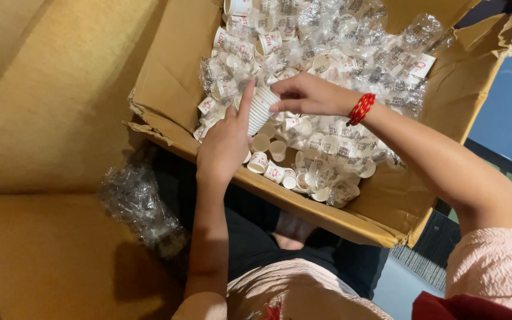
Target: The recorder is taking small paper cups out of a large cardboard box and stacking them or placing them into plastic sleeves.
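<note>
So both hands met over the middle of the big cardboard box (173,89), and the thing between them was a nested stack of small white paper cups (260,108). The stack lay tilted, its long axis running from lower left up toward the upper right, with the rims pointing at the right hand (306,95). That hand came in from the right side (red beaded bracelet (361,109) on the wrist) and had its fingers curled narrow around the upper end of the stack, thumb underneath as far as I could tell. The left hand (225,145) was below and left of the stack, mostly closed, with one finger stretched up along the stack's side and touching it, so it steadied more than gripped. Both were about equally near, but the right one had the real hold. Just under the hands lay loose cups (268,166), some upright and some tipped over, and beyond the hands, toward the far wall of the box, a heap of clear plastic wrappers (351,53) covered more cups. The torn near rim of the box sat close below the left wrist, so open room was mostly straight up. Off to the left of the left forearm, outside the box, a crumpled plastic bag (140,204) sat on a cardboard sheet.
</note>
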